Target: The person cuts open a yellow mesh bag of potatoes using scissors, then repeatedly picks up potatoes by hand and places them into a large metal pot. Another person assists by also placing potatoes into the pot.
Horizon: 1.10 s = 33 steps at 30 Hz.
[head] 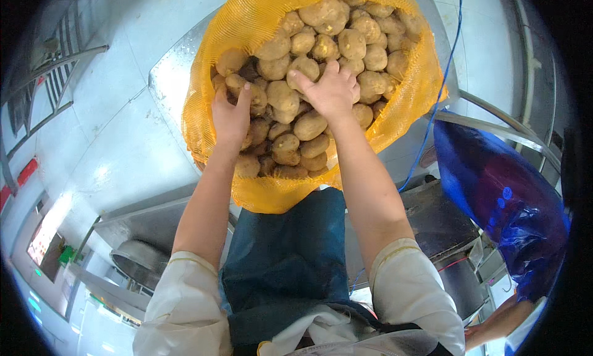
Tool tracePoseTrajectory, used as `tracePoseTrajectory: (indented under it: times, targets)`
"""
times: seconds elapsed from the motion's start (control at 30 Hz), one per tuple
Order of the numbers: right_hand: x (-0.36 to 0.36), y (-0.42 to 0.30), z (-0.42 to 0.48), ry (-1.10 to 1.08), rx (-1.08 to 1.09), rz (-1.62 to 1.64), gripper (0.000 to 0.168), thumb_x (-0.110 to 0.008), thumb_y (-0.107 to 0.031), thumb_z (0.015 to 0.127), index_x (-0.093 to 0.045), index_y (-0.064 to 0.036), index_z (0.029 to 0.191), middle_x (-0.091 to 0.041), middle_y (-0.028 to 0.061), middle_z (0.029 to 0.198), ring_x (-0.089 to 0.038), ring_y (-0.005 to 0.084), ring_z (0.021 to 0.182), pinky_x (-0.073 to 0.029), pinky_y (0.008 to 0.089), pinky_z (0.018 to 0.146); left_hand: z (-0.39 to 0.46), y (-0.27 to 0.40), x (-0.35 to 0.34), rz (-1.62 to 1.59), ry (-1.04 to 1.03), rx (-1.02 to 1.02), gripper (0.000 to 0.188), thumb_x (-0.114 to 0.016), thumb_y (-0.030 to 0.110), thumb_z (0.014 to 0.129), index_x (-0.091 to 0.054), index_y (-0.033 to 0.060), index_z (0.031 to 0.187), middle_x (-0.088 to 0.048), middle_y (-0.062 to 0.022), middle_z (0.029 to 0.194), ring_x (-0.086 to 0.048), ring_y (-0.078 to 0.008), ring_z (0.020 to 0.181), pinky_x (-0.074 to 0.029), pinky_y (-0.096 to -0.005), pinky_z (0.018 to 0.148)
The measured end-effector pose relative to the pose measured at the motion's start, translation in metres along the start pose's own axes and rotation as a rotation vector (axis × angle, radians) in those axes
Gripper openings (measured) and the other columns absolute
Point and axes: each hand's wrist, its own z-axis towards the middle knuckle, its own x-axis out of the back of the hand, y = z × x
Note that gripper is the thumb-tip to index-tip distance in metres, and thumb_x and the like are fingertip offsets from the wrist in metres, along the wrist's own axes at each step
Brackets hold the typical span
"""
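Note:
An orange mesh sack (222, 36) stands wide open before me, filled with brown potatoes (310, 125). On the sack's left side, my left hand (231, 117) has its thumb and fingers around a small potato (235, 82). My right hand (332, 94) lies on the potatoes nearer the middle. Its thumb touches a roundish potato (306, 68), while its fingers curl down among others and their tips are partly hidden. Whether it grips one cannot be seen. Some potatoes show yellow patches where the skin is broken.
Beneath the sack is a metal surface (171, 69). A blue cord (445, 78) hangs along its right side. Another person in a shiny blue apron (505, 203) stands at the right. A metal basin (141, 261) sits lower left; a metal rack (60, 69) stands upper left.

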Motion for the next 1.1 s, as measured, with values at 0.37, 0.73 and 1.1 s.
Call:
tracePoseTrajectory:
  times: [0.37, 0.73, 1.1]
  targets:
    - [-0.018, 0.009, 0.003, -0.031, 0.276, 0.131, 0.093, -0.063, -0.07, 0.065, -0.049, -0.008, 0.133, -0.039, 0.0345, 0.13, -0.039, 0.0465, 0.123, -0.033, 0.0469, 0.103, 0.015, 0.01, -0.009, 0.466, -0.157, 0.156, 0.092, -0.053, 0.067, 0.08, -0.032, 0.001, 0.139, -0.057, -0.0287, 0.118, -0.053, -0.0418, 0.115, -0.041, -0.0425, 0.098]
    - [-0.043, 0.041, -0.008, -0.154, 0.558, 0.583, 0.078, -0.075, -0.051, 0.07, -0.053, -0.007, 0.13, -0.016, 0.0258, 0.146, -0.024, 0.0407, 0.136, -0.025, 0.0435, 0.112, 0.018, -0.012, -0.025, 0.412, -0.052, 0.095, 0.074, -0.057, 0.052, 0.082, -0.042, -0.0016, 0.131, -0.043, -0.0337, 0.129, -0.043, -0.0471, 0.12, -0.037, -0.0487, 0.1]
    - [-0.038, 0.016, 0.011, -0.154, 0.231, 0.492, 0.068, -0.064, -0.058, 0.077, -0.055, -0.014, 0.128, -0.044, 0.0254, 0.129, -0.044, 0.0401, 0.121, -0.035, 0.0452, 0.103, 0.005, 0.009, -0.05, -0.388, 0.054, 0.193, 0.087, -0.061, 0.053, 0.083, -0.031, -0.0049, 0.142, -0.015, -0.0244, 0.151, -0.021, -0.0368, 0.138, -0.02, -0.0422, 0.112]
